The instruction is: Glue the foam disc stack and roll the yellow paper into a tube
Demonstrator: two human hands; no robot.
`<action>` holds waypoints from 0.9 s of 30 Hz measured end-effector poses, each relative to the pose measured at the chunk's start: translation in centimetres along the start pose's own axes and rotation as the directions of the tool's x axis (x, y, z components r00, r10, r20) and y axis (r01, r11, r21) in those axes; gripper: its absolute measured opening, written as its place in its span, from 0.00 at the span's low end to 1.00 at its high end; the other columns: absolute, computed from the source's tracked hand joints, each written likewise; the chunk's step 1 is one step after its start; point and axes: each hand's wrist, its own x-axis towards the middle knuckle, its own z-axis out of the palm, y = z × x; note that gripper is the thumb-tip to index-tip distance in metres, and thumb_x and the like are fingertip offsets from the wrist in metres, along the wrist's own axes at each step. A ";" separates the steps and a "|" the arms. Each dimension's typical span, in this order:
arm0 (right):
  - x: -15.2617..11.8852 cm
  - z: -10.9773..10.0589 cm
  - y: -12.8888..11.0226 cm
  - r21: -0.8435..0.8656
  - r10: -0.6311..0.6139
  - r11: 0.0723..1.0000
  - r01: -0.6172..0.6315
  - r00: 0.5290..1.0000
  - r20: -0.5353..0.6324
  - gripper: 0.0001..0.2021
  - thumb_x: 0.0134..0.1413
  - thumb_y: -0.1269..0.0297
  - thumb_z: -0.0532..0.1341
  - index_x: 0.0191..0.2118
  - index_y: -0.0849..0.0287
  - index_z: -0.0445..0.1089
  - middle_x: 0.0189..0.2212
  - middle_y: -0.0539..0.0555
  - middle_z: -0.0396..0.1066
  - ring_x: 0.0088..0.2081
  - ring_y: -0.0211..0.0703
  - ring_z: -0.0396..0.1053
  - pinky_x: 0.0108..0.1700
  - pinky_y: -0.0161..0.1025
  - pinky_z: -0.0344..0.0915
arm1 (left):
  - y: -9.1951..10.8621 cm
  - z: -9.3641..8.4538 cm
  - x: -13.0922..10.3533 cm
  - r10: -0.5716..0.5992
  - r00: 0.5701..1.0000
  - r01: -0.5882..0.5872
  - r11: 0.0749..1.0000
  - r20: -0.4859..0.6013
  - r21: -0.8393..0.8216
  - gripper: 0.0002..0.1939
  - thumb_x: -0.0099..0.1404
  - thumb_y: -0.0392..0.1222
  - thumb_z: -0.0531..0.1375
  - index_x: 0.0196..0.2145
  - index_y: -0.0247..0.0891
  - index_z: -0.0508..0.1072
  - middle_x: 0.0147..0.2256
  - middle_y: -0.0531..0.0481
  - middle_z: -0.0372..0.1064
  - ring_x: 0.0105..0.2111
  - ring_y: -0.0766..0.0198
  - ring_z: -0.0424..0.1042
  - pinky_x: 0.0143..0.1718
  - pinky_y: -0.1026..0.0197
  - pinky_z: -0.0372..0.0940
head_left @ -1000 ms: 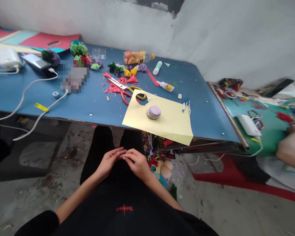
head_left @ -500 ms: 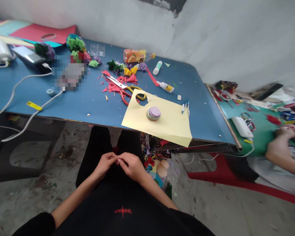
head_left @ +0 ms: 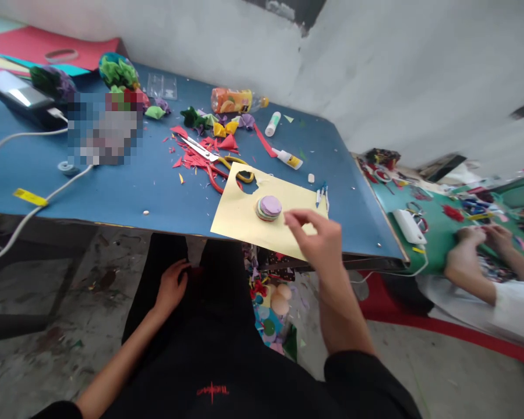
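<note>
My right hand (head_left: 321, 235) is raised over the front edge of the yellow paper sheet (head_left: 240, 224). Its thumb and index finger come together in a pinch, and anything between the tips is too small to make out. Just left of those fingertips sits a small stack of round paper discs (head_left: 269, 207), lilac on top with green and other colours below. My left hand (head_left: 172, 286) rests on my dark trouser leg, thumb apart from the loosely bent fingers, with nothing seen in it. Scissors (head_left: 205, 154) with red and yellow handles lie partly under the sheet's holed corner.
Red paper scraps (head_left: 201, 145), a glue bottle (head_left: 288, 158), a glue stick (head_left: 273, 124) and a juice bottle (head_left: 238, 100) lie on the blue table (head_left: 126, 189). White cables (head_left: 70, 183) run along the left. A co-worker's hands (head_left: 484, 235) are at a green table on the right.
My hands have parted. The right hand has risen from my lap to beside the disc stack, while the left has dropped back slightly onto my leg. The view has shifted a little to the right.
</note>
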 end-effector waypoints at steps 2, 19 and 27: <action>2.9 -1.0 1.7 -0.138 0.037 0.990 -0.022 0.993 0.109 0.09 0.57 0.60 0.59 0.35 0.57 0.75 0.31 0.53 0.76 0.28 0.38 0.69 0.34 0.39 0.65 | -2.0 0.2 0.7 0.010 1.000 -0.007 0.990 -0.021 0.142 0.18 0.64 0.37 0.49 0.46 0.35 0.73 0.53 0.39 0.68 0.55 0.51 0.66 0.56 0.47 0.60; 6.0 -0.3 3.6 -0.254 0.177 0.964 -0.082 0.909 0.377 0.10 0.54 0.57 0.60 0.28 0.57 0.73 0.23 0.51 0.71 0.24 0.36 0.63 0.28 0.38 0.56 | -3.2 0.8 1.2 0.037 0.998 -0.051 0.940 0.046 0.336 0.15 0.65 0.36 0.50 0.40 0.40 0.76 0.50 0.44 0.72 0.53 0.52 0.67 0.54 0.47 0.57; 5.0 0.2 4.6 -0.075 0.066 0.996 -0.040 0.914 0.399 0.08 0.58 0.60 0.55 0.31 0.57 0.64 0.29 0.53 0.69 0.30 0.39 0.65 0.32 0.38 0.63 | -3.3 0.8 1.2 0.048 0.998 -0.061 0.934 0.047 0.351 0.15 0.65 0.36 0.50 0.40 0.39 0.76 0.50 0.44 0.72 0.53 0.51 0.68 0.54 0.47 0.58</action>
